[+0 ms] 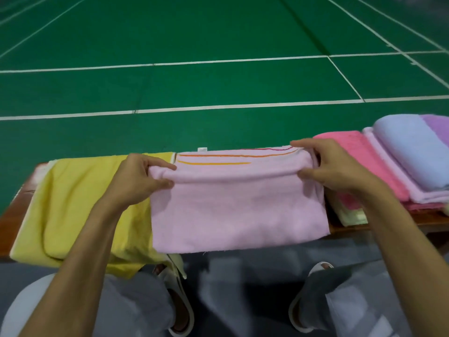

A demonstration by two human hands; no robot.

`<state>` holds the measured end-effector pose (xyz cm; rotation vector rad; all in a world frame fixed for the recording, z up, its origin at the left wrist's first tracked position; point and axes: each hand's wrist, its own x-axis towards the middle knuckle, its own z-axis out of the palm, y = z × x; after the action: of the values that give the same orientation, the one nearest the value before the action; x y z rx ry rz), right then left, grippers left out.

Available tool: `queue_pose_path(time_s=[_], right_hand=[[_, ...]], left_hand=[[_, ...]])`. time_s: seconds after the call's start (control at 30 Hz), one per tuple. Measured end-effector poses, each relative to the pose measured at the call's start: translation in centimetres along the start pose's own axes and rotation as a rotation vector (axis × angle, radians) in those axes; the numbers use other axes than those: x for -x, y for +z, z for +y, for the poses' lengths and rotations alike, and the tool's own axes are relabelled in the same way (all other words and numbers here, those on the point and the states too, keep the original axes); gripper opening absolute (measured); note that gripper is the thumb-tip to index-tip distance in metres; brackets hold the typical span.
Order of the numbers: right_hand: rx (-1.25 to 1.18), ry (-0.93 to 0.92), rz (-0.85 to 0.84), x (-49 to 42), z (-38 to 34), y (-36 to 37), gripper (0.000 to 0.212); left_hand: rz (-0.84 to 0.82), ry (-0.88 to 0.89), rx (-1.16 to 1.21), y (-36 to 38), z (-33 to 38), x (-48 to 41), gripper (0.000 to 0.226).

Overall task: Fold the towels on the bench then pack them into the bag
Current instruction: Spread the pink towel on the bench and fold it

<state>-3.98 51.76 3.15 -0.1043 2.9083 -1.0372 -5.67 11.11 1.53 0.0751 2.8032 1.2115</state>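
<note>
From the head camera, a pale pink towel (238, 210) lies across the middle of the wooden bench (9, 222), its near edge hanging over the bench's near side and its far edge marked with thin orange and red stripes. A raised fold runs left to right across the towel's far half, and both hands hold it. The left hand (143, 176) pinches the fold's left end between thumb and curled fingers, and the right hand (332, 166) pinches its right end the same way. The towel therefore stretches between the two hands and falls away below them toward the person. Just left of it, partly under the left forearm, a yellow towel (80, 203) is spread over the bench and droops off the near side. To the right, beyond the right hand, sits a stack of folded towels (388, 166) in bright pink, pale pink, blue and purple. A green court floor (218, 81) with white lines lies beyond the bench.
</note>
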Motion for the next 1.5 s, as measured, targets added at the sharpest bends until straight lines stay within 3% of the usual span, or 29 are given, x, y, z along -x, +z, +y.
queue_pose_path(time_s=[0.13,0.2,0.33,0.47,0.53,0.57,0.63,0.73,0.8,0.87,0.97,1.03,1.13,1.33,1.5], right_hand=[[0.276,-0.054,-0.031,-0.4,-1.5,-0.9,0.030],[0.364,-0.070,0.027,-1.2,-2.2,-1.3,0.021],[0.403,-0.108,0.354,-3.0,-2.2,-2.1,0.017],[0.221,-0.223,0.749,-3.1,-2.5,-2.5,0.025],[0.210,-0.287,0.850,-2.5,-2.5,-2.2,0.024],[0.236,-0.320,0.835,-2.0,-2.2,-2.0,0.023],[0.306,-0.362,0.641,-1.0,-1.2,-1.3,0.021],[0.464,-0.202,0.107,0.7,0.0,0.3,0.017],[0.624,-0.048,-0.181,1.7,0.0,1.8,0.014],[0.647,0.010,-0.292,2.3,-0.2,3.0,0.012],[0.572,-0.014,-0.169,1.8,-0.4,4.7,0.021],[0.509,-0.049,-0.063,1.0,-0.7,6.5,0.042],[0.416,-0.060,-0.038,0.3,-1.0,9.9,0.065],[0.551,-0.024,-0.073,-0.1,2.2,12.7,0.072],[0.524,0.094,0.023,0.4,4.4,11.0,0.075]], left_hand=[[0.244,0.109,-0.240,0.0,2.6,-0.1,0.019],[0.376,0.189,-0.280,0.0,3.5,-0.5,0.015],[0.553,0.330,-0.274,-0.6,4.1,-2.2,0.013],[0.764,0.515,-0.221,-1.2,5.2,-2.1,0.009],[0.801,0.597,-0.214,-0.9,5.1,-1.0,0.009],[0.770,0.629,-0.219,-0.5,4.6,-0.4,0.012],[0.558,0.649,-0.267,0.6,2.8,0.7,0.021],[0.008,0.506,-0.430,3.3,-0.3,1.7,0.042],[-0.226,0.415,-0.543,4.5,-1.1,2.2,0.033],[-0.330,0.346,-0.624,4.7,-1.2,2.3,0.025],[-0.400,0.250,-0.705,4.2,-0.6,2.3,0.044],[-0.237,0.238,-0.522,4.9,0.5,2.3,0.067],[0.057,0.363,-0.331,8.9,2.1,1.1,0.068],[-0.090,0.258,-0.631,14.7,0.5,-0.5,0.081],[-0.076,0.241,-0.660,14.3,-0.7,-0.2,0.082]])
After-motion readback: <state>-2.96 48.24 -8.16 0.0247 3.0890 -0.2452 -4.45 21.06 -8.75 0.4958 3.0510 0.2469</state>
